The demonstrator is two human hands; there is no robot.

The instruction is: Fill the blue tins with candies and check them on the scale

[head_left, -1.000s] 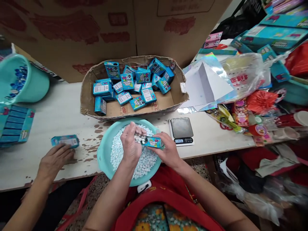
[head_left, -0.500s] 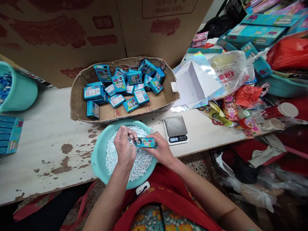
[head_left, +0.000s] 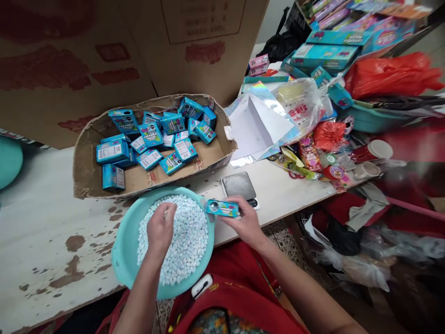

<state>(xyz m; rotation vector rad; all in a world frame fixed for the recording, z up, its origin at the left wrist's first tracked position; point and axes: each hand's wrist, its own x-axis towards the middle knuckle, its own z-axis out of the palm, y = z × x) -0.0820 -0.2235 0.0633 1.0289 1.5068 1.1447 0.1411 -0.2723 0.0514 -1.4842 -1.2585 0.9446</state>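
My right hand (head_left: 245, 220) grips a small blue "Caramelo Macizo" candy box (head_left: 225, 208), its narrow top with a round hole facing up. The box is just beyond the right rim of the turquoise basin (head_left: 121, 253), beside the scale. Over the basin's left half, my left hand (head_left: 162, 227) is closed with fingers curled; a whitish bit shows at the fingertips, but I cannot make out what it is. Small white candies (head_left: 187, 236) fill much of the basin. A digital scale (head_left: 239, 184) lies behind my right hand, its display partly hidden.
Behind the basin, a cut-down cardboard tray (head_left: 83, 181) holds several blue candy boxes (head_left: 151, 134). A large carton (head_left: 146, 69) stands at the back. Papers (head_left: 253, 125), plastic bags (head_left: 333, 134) and a white cup (head_left: 380, 149) crowd the right. Another turquoise tub (head_left: 9, 162) is at far left.
My right hand has drawn the candy box away from my left hand, towards the scale. My left hand has moved off the box, back over the candies. The camera view has turned to the right.
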